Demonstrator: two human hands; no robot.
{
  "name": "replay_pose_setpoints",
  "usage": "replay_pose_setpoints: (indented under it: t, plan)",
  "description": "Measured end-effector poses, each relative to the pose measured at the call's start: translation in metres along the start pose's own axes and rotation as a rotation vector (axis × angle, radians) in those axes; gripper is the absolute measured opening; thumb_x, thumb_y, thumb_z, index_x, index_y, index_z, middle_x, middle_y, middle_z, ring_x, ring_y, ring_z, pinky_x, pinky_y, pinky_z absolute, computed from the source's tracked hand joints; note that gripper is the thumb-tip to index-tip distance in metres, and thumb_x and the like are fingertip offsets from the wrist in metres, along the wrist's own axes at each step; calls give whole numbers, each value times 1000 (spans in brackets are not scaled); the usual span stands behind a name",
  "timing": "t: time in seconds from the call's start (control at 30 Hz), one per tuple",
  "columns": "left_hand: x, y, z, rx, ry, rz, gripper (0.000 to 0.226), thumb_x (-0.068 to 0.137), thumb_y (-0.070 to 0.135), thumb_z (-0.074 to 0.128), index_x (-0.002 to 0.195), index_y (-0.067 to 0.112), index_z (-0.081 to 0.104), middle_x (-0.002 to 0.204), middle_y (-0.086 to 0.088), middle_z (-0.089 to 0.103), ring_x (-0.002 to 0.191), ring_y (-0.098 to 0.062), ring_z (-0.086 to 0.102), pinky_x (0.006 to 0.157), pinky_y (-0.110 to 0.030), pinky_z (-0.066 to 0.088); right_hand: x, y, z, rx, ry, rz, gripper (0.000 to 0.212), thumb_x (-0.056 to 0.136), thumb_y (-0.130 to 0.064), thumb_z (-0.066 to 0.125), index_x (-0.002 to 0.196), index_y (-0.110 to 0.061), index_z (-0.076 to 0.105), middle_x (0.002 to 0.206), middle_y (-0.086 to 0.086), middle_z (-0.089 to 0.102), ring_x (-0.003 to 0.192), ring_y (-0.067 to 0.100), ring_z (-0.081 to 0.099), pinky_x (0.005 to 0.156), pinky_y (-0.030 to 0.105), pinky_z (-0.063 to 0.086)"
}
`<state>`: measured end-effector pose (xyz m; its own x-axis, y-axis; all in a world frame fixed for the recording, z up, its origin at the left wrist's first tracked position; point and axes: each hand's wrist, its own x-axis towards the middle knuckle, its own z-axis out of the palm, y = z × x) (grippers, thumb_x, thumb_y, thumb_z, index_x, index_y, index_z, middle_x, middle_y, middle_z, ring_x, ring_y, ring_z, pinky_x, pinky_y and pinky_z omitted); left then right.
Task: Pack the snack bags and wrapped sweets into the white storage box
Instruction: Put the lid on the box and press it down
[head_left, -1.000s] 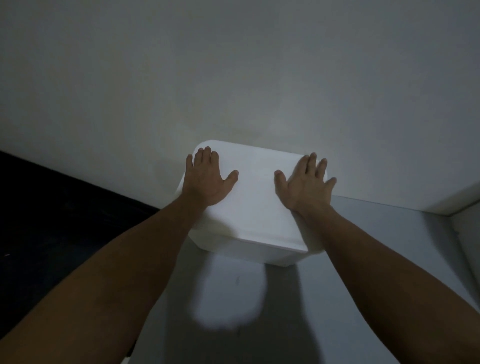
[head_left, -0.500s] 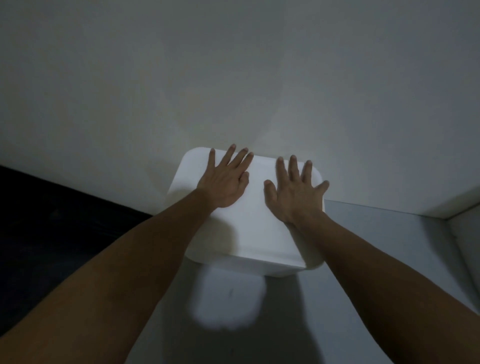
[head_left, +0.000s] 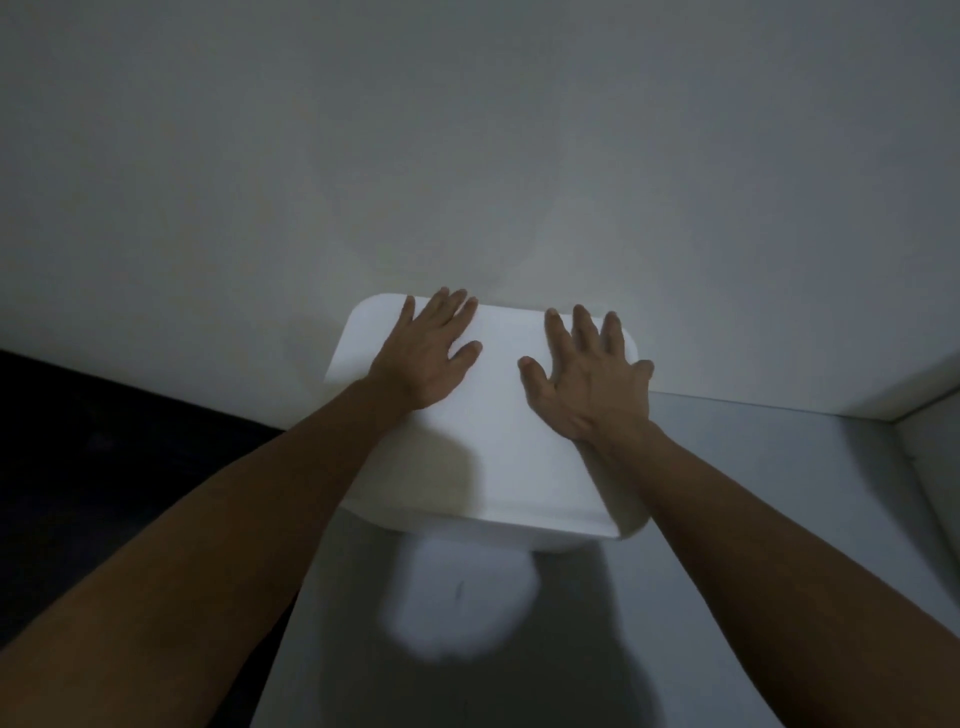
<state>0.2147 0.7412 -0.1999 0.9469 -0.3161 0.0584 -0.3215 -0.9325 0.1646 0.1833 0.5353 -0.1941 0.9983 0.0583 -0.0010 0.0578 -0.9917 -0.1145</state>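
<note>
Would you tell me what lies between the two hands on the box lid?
Only bare white lid separates left hand and right hand, head view.

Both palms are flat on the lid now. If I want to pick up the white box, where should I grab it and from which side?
Probably by its two short ends, one hand per side. The white storage box is wide, smooth and lidded, with no handle visible. The left hand and right hand lie flat on top; slide each outward, down over the rounded edges.
</note>
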Motion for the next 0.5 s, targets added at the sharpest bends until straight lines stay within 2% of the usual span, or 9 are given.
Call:
replay_pose_setpoints:
  t: [0.13, 0.3, 0.43, 0.5]
  plan:
    - [-20, -25, -1, 51, 84, -132, 70, 95, 52, 24, 153, 12, 15, 162, -7, 9, 150, -20, 5, 120, -41, 0, -1, -1, -4, 82, -38, 72, 87, 84, -71, 20, 153, -20, 3, 163, 5, -3, 150, 24, -7, 107, 63, 22]
    - [-30, -37, 2, 64, 176, -98, 83, 89, 56, 21, 147, -4, 27, 157, -19, 21, 147, -29, 20, 120, -42, 11, -7, 16, -8, 172, -126, 2, 97, 85, -74, 26, 153, -12, -4, 162, 0, -13, 148, 15, -16, 115, 57, 22]
    - [-28, -39, 10, 125, 206, -77, 76, 92, 50, 27, 143, -6, 34, 153, -22, 30, 143, -33, 28, 118, -46, 19, -12, 15, 0, 160, -35, -9, 93, 87, -70, 23, 153, -9, 2, 163, 4, -6, 150, 17, -9, 114, 54, 22]
    - [-26, -40, 10, 96, 260, -76, 68, 93, 45, 30, 137, -5, 43, 148, -23, 38, 139, -34, 36, 116, -46, 25, -11, 13, 0, 187, 4, -8, 85, 90, -62, 27, 151, -5, 12, 163, 7, 3, 150, 20, -2, 113, 53, 24]
